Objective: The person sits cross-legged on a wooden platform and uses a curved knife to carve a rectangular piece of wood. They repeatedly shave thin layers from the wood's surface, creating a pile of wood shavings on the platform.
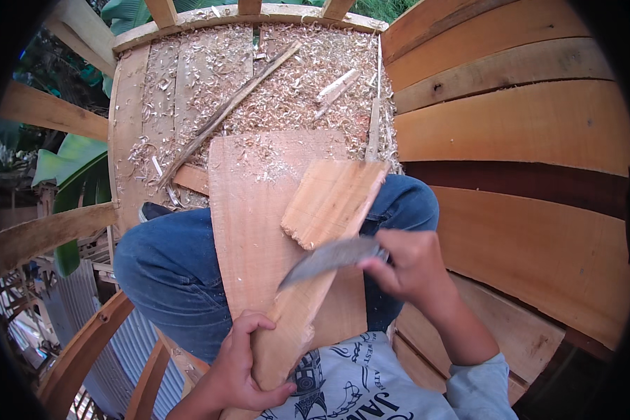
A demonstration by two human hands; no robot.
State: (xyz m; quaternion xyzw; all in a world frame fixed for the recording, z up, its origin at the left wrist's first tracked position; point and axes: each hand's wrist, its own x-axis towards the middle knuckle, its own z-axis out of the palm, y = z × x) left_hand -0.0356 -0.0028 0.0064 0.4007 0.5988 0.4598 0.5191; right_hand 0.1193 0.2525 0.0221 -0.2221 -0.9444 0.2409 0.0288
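Note:
A paddle-shaped piece of wood (337, 198) slants across my lap, its broad end away from me and its narrow end toward me. My left hand (248, 367) is closed round that narrow end, thumb on one side and fingers on the other. In my right hand (411, 266) is a knife with a broad, curved blade (329, 260), slightly blurred. The blade crosses over the middle of the wood piece, its tip pointing left; whether its edge touches the wood I cannot tell. Beneath lies a wide flat board (248, 217), resting between my knees.
Wood shavings (273, 105) cover the plank floor ahead. A long thin stick (231, 105) and a short wood offcut (338, 87) lie among them. A plank wall (511, 133) rises close on my right. Wooden rails (56, 227) stand at the left, with green leaves and corrugated sheet beyond.

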